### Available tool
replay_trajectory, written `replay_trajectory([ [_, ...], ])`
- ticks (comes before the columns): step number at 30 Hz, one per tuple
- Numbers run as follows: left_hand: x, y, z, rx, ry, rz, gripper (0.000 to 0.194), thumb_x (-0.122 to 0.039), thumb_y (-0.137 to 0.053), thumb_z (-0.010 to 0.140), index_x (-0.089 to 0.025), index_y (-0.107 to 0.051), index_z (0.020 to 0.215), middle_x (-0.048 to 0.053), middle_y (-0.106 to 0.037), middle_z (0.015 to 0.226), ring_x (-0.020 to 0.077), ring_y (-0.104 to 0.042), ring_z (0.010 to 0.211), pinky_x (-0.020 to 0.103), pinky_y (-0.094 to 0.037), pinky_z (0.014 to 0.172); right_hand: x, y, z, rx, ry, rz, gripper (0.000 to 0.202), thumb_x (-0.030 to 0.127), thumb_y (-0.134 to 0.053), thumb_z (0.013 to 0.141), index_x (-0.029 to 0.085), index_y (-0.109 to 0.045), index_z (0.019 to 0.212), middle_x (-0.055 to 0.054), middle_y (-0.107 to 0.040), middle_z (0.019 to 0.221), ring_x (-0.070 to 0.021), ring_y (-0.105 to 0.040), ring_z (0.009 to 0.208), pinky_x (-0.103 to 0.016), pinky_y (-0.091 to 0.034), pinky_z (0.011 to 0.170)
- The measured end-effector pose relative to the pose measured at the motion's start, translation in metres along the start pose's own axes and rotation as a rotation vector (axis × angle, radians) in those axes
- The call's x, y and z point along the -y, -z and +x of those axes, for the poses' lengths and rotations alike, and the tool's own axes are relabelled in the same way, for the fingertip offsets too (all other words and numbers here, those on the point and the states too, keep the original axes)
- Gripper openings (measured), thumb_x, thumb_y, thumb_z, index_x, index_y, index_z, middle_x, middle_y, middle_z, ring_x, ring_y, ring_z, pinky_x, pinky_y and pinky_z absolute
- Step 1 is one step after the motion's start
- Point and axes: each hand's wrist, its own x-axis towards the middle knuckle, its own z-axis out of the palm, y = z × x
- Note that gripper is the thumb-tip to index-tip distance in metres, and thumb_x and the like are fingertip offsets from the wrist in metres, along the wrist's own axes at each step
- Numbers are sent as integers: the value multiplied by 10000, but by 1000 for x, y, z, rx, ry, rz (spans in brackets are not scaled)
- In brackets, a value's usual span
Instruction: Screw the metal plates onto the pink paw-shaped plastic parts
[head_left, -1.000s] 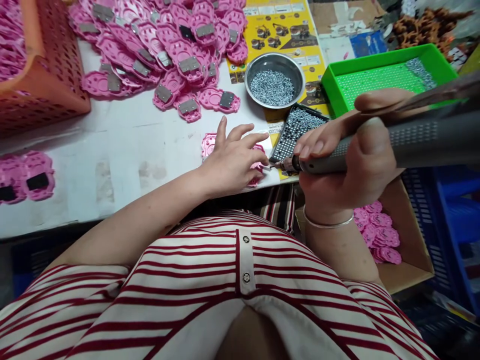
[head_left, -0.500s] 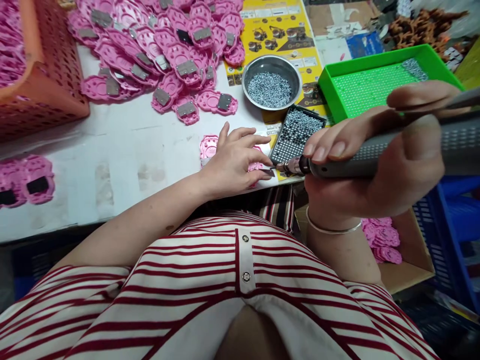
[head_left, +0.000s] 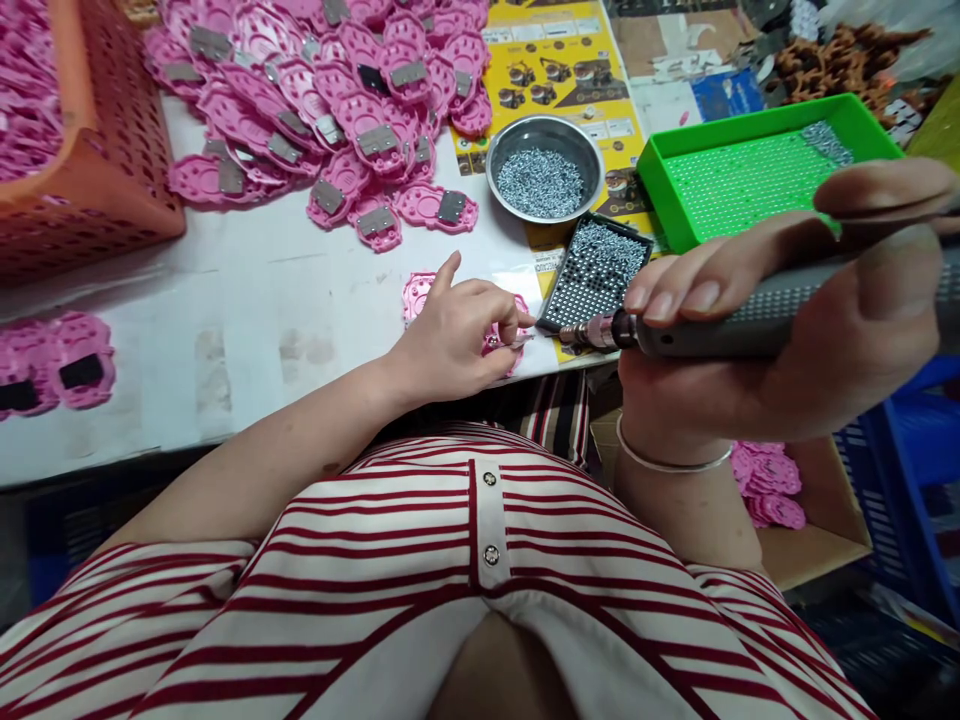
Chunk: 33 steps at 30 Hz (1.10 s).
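A pink plastic part (head_left: 417,292) lies near the table's front edge, mostly hidden under my left hand (head_left: 466,335). The fingers of that hand are bent in and closed against the part's right end, while the little finger sticks up. My right hand (head_left: 757,310) is wrapped around a grey electric screwdriver (head_left: 750,325), held level and pointing left. Its metal nose (head_left: 592,332) is just right of my left fingertips, and the thin bit reaches toward the part. Whether the bit touches a screw cannot be made out.
Behind my hands are a steel bowl (head_left: 544,205) of screws, a black perforated tray (head_left: 581,295) with screws and a green tray (head_left: 660,205). Pink parts with metal plates (head_left: 375,140) are heaped at the back left, beside an orange basket (head_left: 124,150). A cardboard box (head_left: 817,520) stands at lower right.
My left fingers have curled in from a more stretched pose. The screwdriver has shifted slightly right in my right hand. A dark metal piece by my left fingertips no longer shows there.
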Motion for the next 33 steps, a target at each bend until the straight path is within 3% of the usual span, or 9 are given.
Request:
replay_trajectory([
  [5,3,3,-3,27,7,27,127,-254,-584,870,-212,-527,764,-56,-701,820,148,-687,860,589,-189,1258,2,3,1,-34,-32,-75,240,502,-655,889,288,-625,785,102,-371,486,-31,-422,390,-198,-440,418],
  [12,6,10,-3,78,82,196,232,-340,-754,835,-231,-679,1025,2,-743,979,233,-639,1048,657,-118,1248,-8,14,-5,6,12,-2,199,457,-692,865,266,-642,844,108,-422,500,-18,-457,419,-184,-431,419],
  [18,7,7,-2,166,104,244,193,-322,-778,823,-247,-730,994,9,-738,987,260,-591,1090,707,-120,1221,-14,21,-10,14,-1,-39,172,429,-720,845,298,-609,858,110,-441,519,-25,-502,455,-190,-448,443],
  [22,6,3,-1,201,102,252,263,-358,-833,773,-236,-736,984,60,-693,1240,314,-535,1239,731,-165,1198,-18,24,-12,7,-3,-69,218,491,-726,831,322,-619,918,117,-458,529,-28,-505,452,-212,-469,453],
  [25,5,1,0,220,115,255,251,-348,-826,773,-244,-740,985,67,-641,1363,346,-476,1333,763,-127,1193,-23,28,-14,30,-38,6,227,468,-739,833,319,-644,975,115,-494,579,-16,-535,494,-197,-506,495],
  [30,6,0,1,215,135,262,261,-385,-826,757,-258,-759,975,61,-643,1366,376,-449,1356,788,-68,1194,-26,23,-15,-10,5,41,148,417,-767,810,322,-695,897,121,-488,523,-5,-477,423,-162,-468,429],
  [33,8,0,1,196,145,253,243,-406,-808,774,-265,-762,967,56,-643,1365,378,-445,1358,788,-64,1194,-22,16,-16,-23,-76,49,97,347,-765,801,300,-707,862,124,-501,513,-7,-477,407,-159,-486,438],
])
